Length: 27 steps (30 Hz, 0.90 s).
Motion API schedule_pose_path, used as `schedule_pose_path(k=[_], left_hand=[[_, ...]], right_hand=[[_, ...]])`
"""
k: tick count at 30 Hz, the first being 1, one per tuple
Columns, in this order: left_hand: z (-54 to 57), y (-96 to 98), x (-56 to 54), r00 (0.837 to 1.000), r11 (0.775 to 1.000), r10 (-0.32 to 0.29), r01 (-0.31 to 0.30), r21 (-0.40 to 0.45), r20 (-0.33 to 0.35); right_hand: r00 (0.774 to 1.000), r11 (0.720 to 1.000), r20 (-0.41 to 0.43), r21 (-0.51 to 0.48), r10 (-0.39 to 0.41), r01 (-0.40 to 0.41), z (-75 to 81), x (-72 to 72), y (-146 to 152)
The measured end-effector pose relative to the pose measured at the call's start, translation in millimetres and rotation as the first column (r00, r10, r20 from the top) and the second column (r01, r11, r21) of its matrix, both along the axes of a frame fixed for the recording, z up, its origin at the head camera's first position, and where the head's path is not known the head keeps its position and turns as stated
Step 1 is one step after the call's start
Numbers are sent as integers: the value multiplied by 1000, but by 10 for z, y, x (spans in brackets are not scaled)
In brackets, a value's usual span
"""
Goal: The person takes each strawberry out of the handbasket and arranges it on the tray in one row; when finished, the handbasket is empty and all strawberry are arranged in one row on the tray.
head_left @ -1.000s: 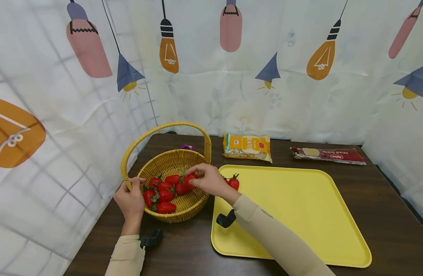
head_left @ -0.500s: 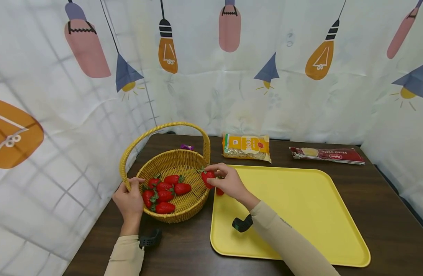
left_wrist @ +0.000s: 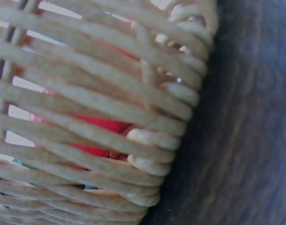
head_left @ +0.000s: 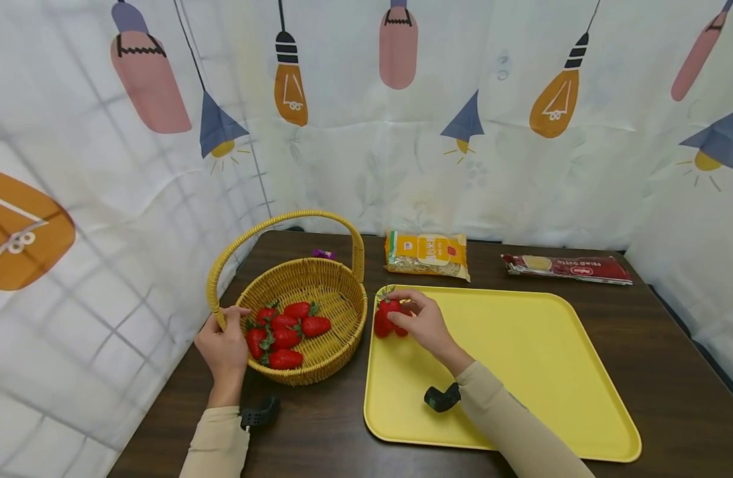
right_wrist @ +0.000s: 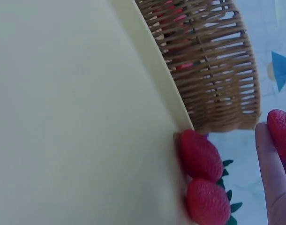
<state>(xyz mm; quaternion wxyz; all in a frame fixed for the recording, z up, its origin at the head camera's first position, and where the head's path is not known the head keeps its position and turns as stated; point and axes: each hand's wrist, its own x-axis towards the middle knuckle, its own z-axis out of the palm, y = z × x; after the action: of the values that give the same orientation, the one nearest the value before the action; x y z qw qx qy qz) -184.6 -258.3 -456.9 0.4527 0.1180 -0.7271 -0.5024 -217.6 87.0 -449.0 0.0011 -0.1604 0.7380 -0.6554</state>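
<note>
One strawberry [head_left: 390,307] is pinched between the thumb and fingers of the right hand [head_left: 423,325] and held over the far left corner of a yellow tray [head_left: 510,372]. In the right wrist view, two more strawberries [right_wrist: 199,157] are seen side by side along the tray's rim, with a gap shown between them and the held one. To the right of the hand, a broad stretch of yellow floor is bounded by the low rim; the near edge is crossed by the right sleeve [head_left: 510,411]. The tray's left edge is nearly met by a wicker basket [head_left: 339,299], only a narrow strip of table [head_left: 319,431] being seen between, widened toward the near side. Seven strawberries [head_left: 285,339] are gathered in the basket's left and near part, and bare wicker is exposed along its right and far side. The basket's left rim is gripped by the left hand [head_left: 223,345] at the foot of the arched handle [head_left: 285,218]. Beyond the tray's far edge, a yellow bag [head_left: 427,255] and a red packet [head_left: 568,267] are seen; behind the basket, a purple wrapper [head_left: 324,254]. The table is backed by a printed curtain [head_left: 366,172].
</note>
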Motion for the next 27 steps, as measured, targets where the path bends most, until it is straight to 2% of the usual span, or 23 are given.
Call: schedule_pose_path(k=[6, 15, 19, 27], left_hand=[[-9, -2, -9, 1000, 1000, 3, -3, 0, 0], [10, 0, 10, 1000, 1000, 0, 0, -6, -5], [16, 5, 20, 1000, 1000, -3, 3, -11, 0], [23, 16, 23, 1000, 1000, -15, 15, -15, 0]], right_hand=[[998, 998, -48, 35, -51, 53, -60, -6, 137], [992, 992, -10, 22, -123, 123, -212, -30, 299], [991, 991, 20, 12, -131, 131, -222, -22, 326], [981, 981, 7, 8, -195, 195, -229, -37, 402]])
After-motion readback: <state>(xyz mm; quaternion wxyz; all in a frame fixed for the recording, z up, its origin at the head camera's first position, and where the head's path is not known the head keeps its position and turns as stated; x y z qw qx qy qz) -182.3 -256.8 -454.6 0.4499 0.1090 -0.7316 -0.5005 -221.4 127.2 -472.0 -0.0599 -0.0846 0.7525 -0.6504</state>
